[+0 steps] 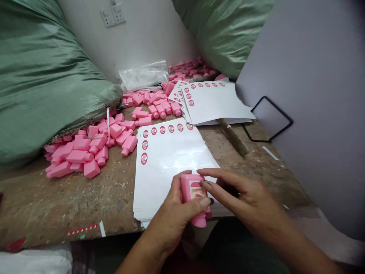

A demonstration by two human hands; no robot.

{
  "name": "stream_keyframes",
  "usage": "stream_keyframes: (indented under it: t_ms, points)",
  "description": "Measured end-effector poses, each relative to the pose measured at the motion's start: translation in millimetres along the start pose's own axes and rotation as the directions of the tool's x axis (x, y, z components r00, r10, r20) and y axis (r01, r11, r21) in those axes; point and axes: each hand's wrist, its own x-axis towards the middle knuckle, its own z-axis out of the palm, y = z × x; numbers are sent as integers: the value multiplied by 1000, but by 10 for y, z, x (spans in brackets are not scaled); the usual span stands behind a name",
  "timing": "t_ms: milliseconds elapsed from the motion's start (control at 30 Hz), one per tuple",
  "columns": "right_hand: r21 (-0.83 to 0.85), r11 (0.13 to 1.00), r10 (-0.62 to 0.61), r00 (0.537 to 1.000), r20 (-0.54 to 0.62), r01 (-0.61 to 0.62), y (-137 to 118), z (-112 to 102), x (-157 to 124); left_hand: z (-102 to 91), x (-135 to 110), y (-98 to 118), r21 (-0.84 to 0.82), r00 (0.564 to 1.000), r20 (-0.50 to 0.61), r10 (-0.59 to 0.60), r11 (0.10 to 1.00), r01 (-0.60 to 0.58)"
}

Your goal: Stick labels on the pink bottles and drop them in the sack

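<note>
My left hand [176, 209] is wrapped round a small pink bottle [186, 186], its thumb lying across the front. The bottle is tilted, with its neck towards me. On its face is an oval sticker [196, 190], partly covered by fingers. My right hand [239, 190] reaches in from the right, fingers stretched and apart, with fingertips touching the sticker's edge and the bottle's far end. Beneath the hands lies a stack of white sticker sheets [162, 182]; the top one keeps oval pink stickers along its far and left edges.
Loose pink bottles [82, 148] are heaped on the worn wooden table [114, 198]. Behind lie more sticker sheets [211, 102] and a clear plastic bag [145, 76]. Large green sacks [51, 76] bulge over the left and back. A black wire frame [268, 140] leans on the right panel.
</note>
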Motion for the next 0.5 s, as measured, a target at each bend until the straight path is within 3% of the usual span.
stream_keyframes:
  t_ms: [133, 233, 367, 500]
  points:
    - [-213, 970, -153, 976, -156, 117, 67, -57, -35, 25, -24, -30, -52, 997, -40, -68, 997, 66]
    - [-134, 990, -75, 974, -214, 47, 97, -65, -51, 24, -44, -47, -97, 992, -60, -108, 990, 102]
    - [164, 982, 94, 995, -25, -89, 13, 48, -56, 25, -86, -51, -90, 996, -28, -79, 993, 76]
    - [440, 865, 191, 969, 157, -242, -35, 165, -23, 9, -178, -36, 23, 995, -55, -79, 996, 80]
